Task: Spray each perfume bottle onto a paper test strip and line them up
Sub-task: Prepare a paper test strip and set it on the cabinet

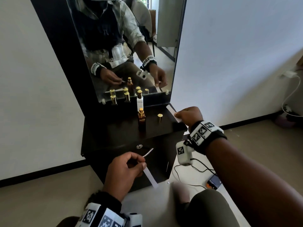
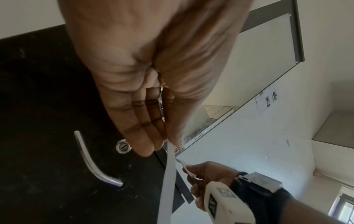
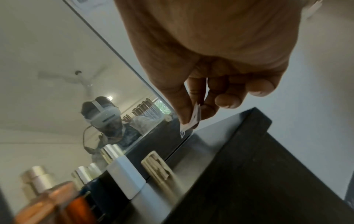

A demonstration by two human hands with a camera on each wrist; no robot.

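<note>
My left hand [image 1: 143, 163] hangs in front of the cabinet door and pinches a white paper strip [image 1: 150, 176] between thumb and fingers; the strip [image 2: 168, 181] hangs down from the hand [image 2: 166, 141]. My right hand [image 1: 177, 116] pinches the near end of a second strip [image 1: 171, 110] at the right edge of the dark tabletop [image 1: 114, 128]. In the right wrist view the fingers [image 3: 184, 109] hold that strip [image 3: 192, 121] down at the surface. An uncapped amber perfume bottle [image 1: 141, 119] stands mid-table, with a white bottle [image 1: 139, 102] behind it and a loose gold cap [image 1: 160, 117] to its right.
Two more gold-capped bottles [image 1: 113, 99] [image 1: 127, 96] stand at the back left against the mirror [image 1: 131, 46]. Below the top, the cabinet door has a metal handle [image 2: 91, 162] and a lock [image 2: 123, 146]. A cable and a small device [image 1: 213, 183] lie on the floor to the right.
</note>
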